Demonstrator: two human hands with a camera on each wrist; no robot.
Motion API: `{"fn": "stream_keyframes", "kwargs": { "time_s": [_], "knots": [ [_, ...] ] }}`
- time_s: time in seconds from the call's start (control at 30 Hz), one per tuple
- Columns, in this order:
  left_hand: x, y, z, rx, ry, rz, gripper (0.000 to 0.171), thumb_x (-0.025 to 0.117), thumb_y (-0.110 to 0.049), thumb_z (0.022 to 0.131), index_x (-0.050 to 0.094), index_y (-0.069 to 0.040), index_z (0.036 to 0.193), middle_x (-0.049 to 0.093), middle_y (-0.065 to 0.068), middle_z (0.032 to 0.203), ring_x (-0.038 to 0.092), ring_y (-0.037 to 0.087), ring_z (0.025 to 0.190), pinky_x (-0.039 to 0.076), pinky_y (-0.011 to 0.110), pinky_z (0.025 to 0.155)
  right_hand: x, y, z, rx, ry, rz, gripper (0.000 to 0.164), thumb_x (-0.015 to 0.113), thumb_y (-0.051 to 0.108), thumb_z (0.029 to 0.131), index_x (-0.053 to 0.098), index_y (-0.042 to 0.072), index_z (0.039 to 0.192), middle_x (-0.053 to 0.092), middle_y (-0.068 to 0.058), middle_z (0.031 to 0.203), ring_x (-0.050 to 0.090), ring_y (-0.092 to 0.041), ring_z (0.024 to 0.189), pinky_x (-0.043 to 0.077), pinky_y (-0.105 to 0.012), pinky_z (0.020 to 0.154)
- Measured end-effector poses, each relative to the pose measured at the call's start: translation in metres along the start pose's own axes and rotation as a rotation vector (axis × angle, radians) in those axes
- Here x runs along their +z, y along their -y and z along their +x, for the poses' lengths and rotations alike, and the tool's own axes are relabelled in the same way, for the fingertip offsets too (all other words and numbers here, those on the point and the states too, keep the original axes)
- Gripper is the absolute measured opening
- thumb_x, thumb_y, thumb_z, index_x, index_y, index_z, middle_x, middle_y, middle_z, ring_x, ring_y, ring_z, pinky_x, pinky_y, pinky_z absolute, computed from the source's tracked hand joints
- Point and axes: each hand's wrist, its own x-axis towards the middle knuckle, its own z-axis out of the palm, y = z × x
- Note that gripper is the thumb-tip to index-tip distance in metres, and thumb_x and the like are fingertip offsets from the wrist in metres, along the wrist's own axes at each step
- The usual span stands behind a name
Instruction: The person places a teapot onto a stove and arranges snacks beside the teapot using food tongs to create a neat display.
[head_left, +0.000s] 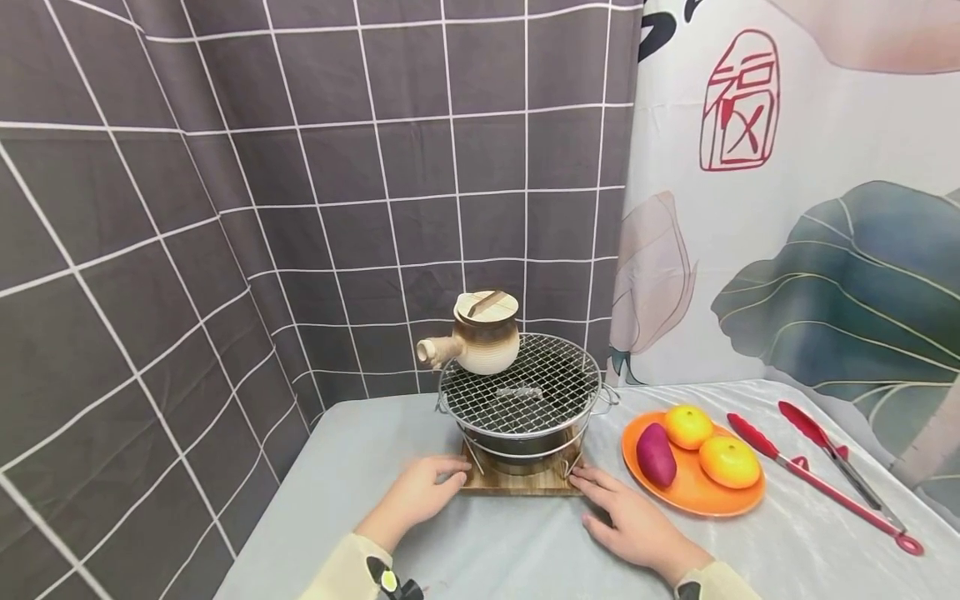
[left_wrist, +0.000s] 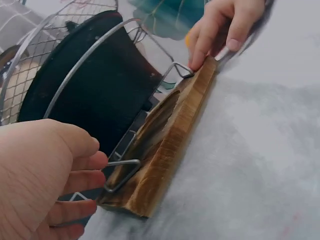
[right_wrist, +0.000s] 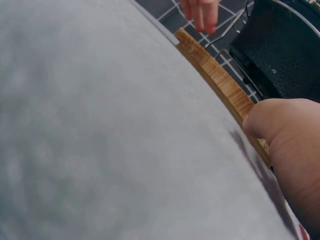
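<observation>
A dark round charcoal stove point(left_wrist: 100, 70) with a wire grill rack point(head_left: 536, 379) on top stands on a wooden board point(head_left: 517, 482). On the rack's left part is a ribbed brown-and-cream clay pot point(head_left: 487, 346), lidded, its side handle pointing left. My left hand point(head_left: 423, 492) is beside the board's left front corner, fingers extended and holding nothing; whether it touches the wood is unclear. At the right front corner, my right hand point(head_left: 626, 521) rests its fingertips on the board, thumb apart. In the right wrist view the right hand point(right_wrist: 290, 145) hides that corner.
An orange plate point(head_left: 693, 500) to the right bears a purple sweet potato point(head_left: 656, 455) and two yellow-orange citrus fruits point(head_left: 729, 462). Beyond it lie red-tipped tongs point(head_left: 825, 483) on the pale tablecloth point(head_left: 517, 558). A grey checked curtain point(head_left: 337, 208) hangs close behind and left.
</observation>
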Motion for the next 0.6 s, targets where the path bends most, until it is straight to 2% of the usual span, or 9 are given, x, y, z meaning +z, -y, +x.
{"fn": "stream_keyframes", "kwargs": {
  "time_s": [0.1, 0.23, 0.37, 0.5, 0.6],
  "knots": [
    [0.005, -0.002, -0.002, 0.017, 0.022, 0.014, 0.026, 0.062, -0.022, 0.099, 0.076, -0.009, 0.116, 0.072, 0.009, 0.124, 0.065, 0.033, 0.118, 0.05, 0.052, 0.103, 0.001, -0.001, 0.0, 0.0, 0.001, 0.0, 0.055, 0.078, 0.019, 0.083, 0.064, 0.009, 0.135, 0.061, -0.007, 0.139, 0.059, -0.03, 0.127, 0.052, -0.05, 0.099],
    [0.008, -0.005, -0.004, -0.01, 0.046, -0.01, 0.031, 0.061, -0.022, 0.099, 0.073, -0.007, 0.122, 0.068, 0.011, 0.13, 0.062, 0.035, 0.123, 0.047, 0.054, 0.105, 0.001, -0.002, 0.0, 0.0, -0.006, 0.004, 0.054, 0.078, 0.018, 0.083, 0.065, 0.009, 0.134, 0.061, -0.007, 0.139, 0.059, -0.03, 0.127, 0.052, -0.05, 0.099],
    [0.011, -0.011, -0.008, -0.016, 0.1, 0.005, 0.038, 0.06, -0.025, 0.099, 0.068, -0.004, 0.13, 0.062, 0.013, 0.139, 0.056, 0.039, 0.129, 0.043, 0.056, 0.108, 0.001, -0.002, 0.0, -0.002, -0.009, 0.006, 0.054, 0.078, 0.018, 0.083, 0.065, 0.008, 0.134, 0.061, -0.007, 0.139, 0.059, -0.03, 0.127, 0.052, -0.05, 0.099],
    [0.014, -0.016, -0.011, 0.005, 0.151, 0.112, 0.044, 0.06, -0.03, 0.099, 0.065, -0.005, 0.134, 0.056, 0.015, 0.146, 0.052, 0.038, 0.134, 0.04, 0.058, 0.11, 0.0, -0.001, 0.001, -0.009, -0.008, 0.009, 0.053, 0.078, 0.018, 0.083, 0.065, 0.007, 0.134, 0.061, -0.008, 0.138, 0.059, -0.031, 0.126, 0.052, -0.05, 0.099],
    [0.02, -0.017, -0.013, 0.042, 0.136, 0.228, 0.045, 0.061, -0.033, 0.098, 0.066, -0.006, 0.133, 0.058, 0.013, 0.143, 0.053, 0.032, 0.133, 0.04, 0.057, 0.111, 0.0, 0.0, 0.001, -0.01, -0.007, 0.008, 0.053, 0.078, 0.017, 0.083, 0.065, 0.007, 0.134, 0.062, -0.007, 0.138, 0.059, -0.031, 0.126, 0.051, -0.051, 0.099]
  ]
}}
